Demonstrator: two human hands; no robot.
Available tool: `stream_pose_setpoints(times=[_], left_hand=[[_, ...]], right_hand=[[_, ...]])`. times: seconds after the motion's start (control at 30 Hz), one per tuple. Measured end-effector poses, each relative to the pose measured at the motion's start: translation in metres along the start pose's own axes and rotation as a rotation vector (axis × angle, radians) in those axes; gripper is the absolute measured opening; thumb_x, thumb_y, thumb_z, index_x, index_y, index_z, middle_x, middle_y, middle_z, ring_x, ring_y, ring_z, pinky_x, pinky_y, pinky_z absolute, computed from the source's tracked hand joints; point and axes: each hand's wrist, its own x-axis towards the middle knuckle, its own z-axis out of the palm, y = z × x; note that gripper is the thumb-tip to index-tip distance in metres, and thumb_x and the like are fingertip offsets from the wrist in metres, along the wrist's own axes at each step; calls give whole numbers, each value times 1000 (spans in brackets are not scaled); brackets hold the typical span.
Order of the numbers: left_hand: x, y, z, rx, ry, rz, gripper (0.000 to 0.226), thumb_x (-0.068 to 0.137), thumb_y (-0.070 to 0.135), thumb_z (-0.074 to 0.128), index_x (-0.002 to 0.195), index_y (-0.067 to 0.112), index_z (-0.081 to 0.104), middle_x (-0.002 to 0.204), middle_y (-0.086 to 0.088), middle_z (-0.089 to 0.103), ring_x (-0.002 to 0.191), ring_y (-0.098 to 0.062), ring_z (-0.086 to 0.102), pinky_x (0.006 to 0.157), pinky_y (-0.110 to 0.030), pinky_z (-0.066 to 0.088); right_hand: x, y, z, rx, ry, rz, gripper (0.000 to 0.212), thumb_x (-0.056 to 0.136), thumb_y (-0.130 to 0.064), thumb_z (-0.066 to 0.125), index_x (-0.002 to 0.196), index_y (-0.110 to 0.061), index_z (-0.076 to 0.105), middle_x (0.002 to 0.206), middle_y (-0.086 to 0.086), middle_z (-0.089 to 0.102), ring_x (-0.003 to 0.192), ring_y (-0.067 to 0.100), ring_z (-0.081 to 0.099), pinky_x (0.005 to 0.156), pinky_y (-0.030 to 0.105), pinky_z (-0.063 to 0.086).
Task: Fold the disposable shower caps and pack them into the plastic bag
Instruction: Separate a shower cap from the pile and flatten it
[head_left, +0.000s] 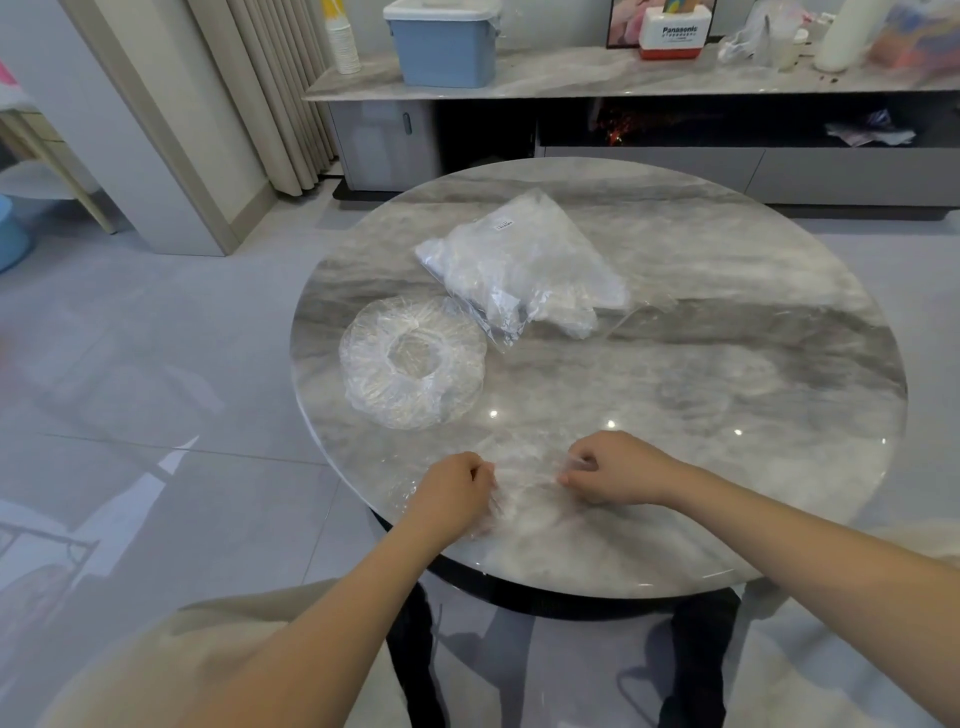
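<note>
Our left hand (453, 486) and right hand (610, 470) each curl their fingers around an edge of a clear shower cap (527, 488), pinching it near the front edge of the round marble table (727, 364); the film is so transparent we can barely trace its outline. Further out lies a second cap (413, 364), spread open in a ring. Beyond it, touching, rests the plastic bag (519, 265), its contents a white blur.
</note>
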Motion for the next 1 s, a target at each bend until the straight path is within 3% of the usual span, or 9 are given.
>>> stream_pose_setpoints(times=[0.13, 0.27, 0.37, 0.5, 0.57, 0.67, 0.77, 0.9, 1.0], left_hand=[[8, -6, 12, 198, 133, 21, 32, 103, 30, 30, 79, 12, 42, 62, 2, 43, 57, -14, 41, 53, -26, 32], [15, -8, 21, 439, 205, 39, 33, 104, 33, 23, 98, 10, 45, 66, 1, 48, 64, -19, 48, 56, -28, 35], [19, -9, 23, 633, 197, 86, 27, 103, 32, 24, 98, 12, 42, 80, -5, 62, 60, -19, 50, 45, -27, 29], [22, -13, 26, 834, 251, 209, 19, 88, 23, 52, 74, 16, 42, 63, 2, 52, 43, -14, 34, 40, -21, 12], [27, -17, 28, 780, 381, 295, 17, 71, 19, 68, 69, 12, 53, 58, 0, 49, 44, -15, 37, 39, -22, 21], [27, -16, 29, 560, 428, 373, 26, 69, 10, 75, 90, 7, 60, 78, -7, 57, 63, -23, 52, 50, -29, 40], [17, -4, 23, 293, 319, 172, 31, 88, 7, 53, 118, 10, 47, 103, -5, 51, 78, -22, 52, 57, -25, 36], [10, 0, 23, 54, 208, 55, 29, 88, 7, 48, 116, 12, 38, 84, -5, 53, 59, -17, 49, 46, -24, 31], [4, 6, 23, -120, 111, -74, 29, 87, 9, 53, 109, 12, 35, 85, -12, 62, 56, -17, 58, 42, -20, 41]], right_hand=[[7, 4, 7, 76, 101, 131, 32, 93, -37, 54, 76, -10, 57, 73, 1, 58, 70, 15, 51, 55, 22, 34], [12, 11, 9, 35, 230, 205, 28, 93, -27, 49, 69, -15, 43, 68, -1, 50, 67, 19, 47, 51, 27, 29], [13, 11, 13, -195, 251, 209, 21, 98, -30, 42, 85, -14, 41, 71, -2, 48, 68, 20, 46, 49, 27, 26], [14, 11, 17, -299, 304, 188, 19, 99, -34, 40, 97, -14, 41, 98, 3, 57, 78, 22, 52, 62, 29, 34], [14, 13, 15, -316, 341, 171, 22, 97, -33, 46, 106, -13, 46, 106, 3, 55, 89, 23, 56, 65, 29, 35], [10, 10, 11, -346, 414, 68, 19, 93, -23, 51, 110, -15, 50, 109, 1, 53, 90, 20, 53, 66, 26, 32], [1, -2, 12, -255, 469, -93, 22, 91, -20, 53, 112, -16, 55, 108, -1, 53, 92, 17, 52, 67, 23, 30], [-13, -12, 27, -131, 279, -270, 23, 88, -29, 59, 109, -20, 62, 109, -6, 58, 105, 13, 51, 83, 26, 42], [-16, -6, 34, -154, 137, -316, 40, 84, -43, 64, 119, -25, 59, 118, -12, 57, 111, 8, 47, 94, 20, 36]])
